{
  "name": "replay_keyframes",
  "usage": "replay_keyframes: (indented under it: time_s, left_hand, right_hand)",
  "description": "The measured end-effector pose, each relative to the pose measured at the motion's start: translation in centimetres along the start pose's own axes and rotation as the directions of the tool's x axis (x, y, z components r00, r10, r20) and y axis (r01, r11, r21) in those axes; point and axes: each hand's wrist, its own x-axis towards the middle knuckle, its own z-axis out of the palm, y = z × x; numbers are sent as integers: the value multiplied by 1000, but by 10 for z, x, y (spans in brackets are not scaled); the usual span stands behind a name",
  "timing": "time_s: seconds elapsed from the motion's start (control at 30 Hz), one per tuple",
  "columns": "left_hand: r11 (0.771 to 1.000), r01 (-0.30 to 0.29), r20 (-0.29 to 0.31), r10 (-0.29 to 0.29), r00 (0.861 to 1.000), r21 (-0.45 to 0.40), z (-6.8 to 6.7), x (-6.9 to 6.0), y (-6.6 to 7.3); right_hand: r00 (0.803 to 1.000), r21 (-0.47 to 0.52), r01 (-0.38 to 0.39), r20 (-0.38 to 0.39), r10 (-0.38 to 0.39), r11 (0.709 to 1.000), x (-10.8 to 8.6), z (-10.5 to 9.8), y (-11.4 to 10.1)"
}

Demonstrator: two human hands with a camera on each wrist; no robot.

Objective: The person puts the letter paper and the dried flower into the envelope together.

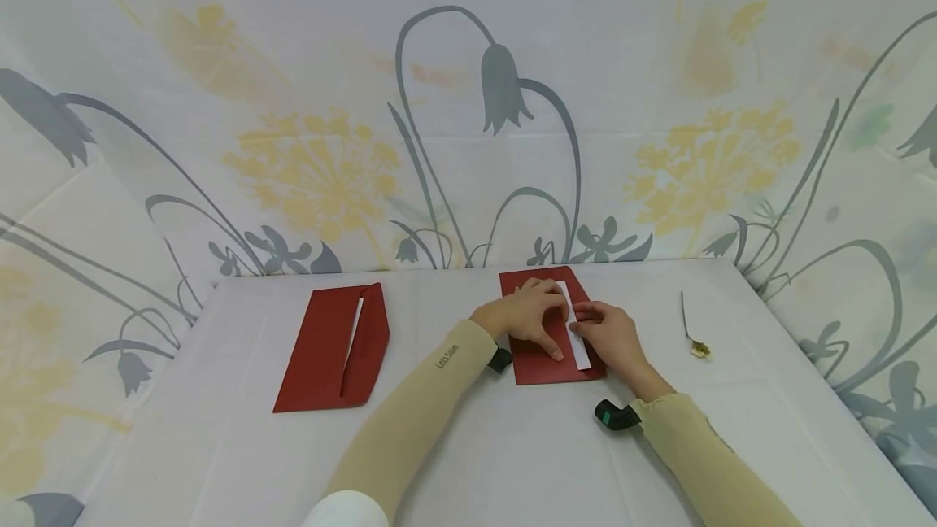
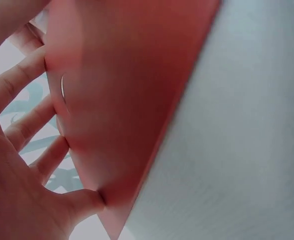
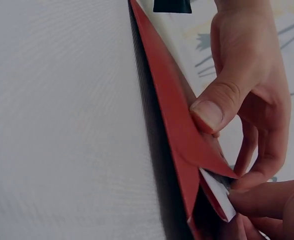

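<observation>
A red envelope (image 1: 538, 368) lies on the table, with a narrow white paper (image 1: 578, 344) showing along its opening. My left hand (image 1: 530, 315) rests on the envelope, fingers spread with the tips touching its surface, as the left wrist view shows. From the other side, my right hand (image 1: 611, 336) pinches the edge of the white paper at the opening. In the right wrist view, the paper (image 3: 217, 192) pokes out of the envelope's pocket beside my right fingers (image 3: 272, 197). Most of the paper is hidden inside.
Another red envelope (image 1: 318, 352), its flap raised and a white edge (image 1: 355, 324) in its slot, lies to the left. A dried flower (image 1: 699, 348) on a thin stem is at the right. A flower-printed cloth (image 1: 454, 185) stands behind the white table (image 1: 512, 462).
</observation>
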Motion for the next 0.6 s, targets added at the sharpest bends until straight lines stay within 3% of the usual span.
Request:
replay_keyframes:
  time_s: [0.6]
  left_hand:
    - [1000,-10,5,10,1000,-21,-2,1,1]
  right_hand:
    - [998,37,-34,47,32,999,2,1,1]
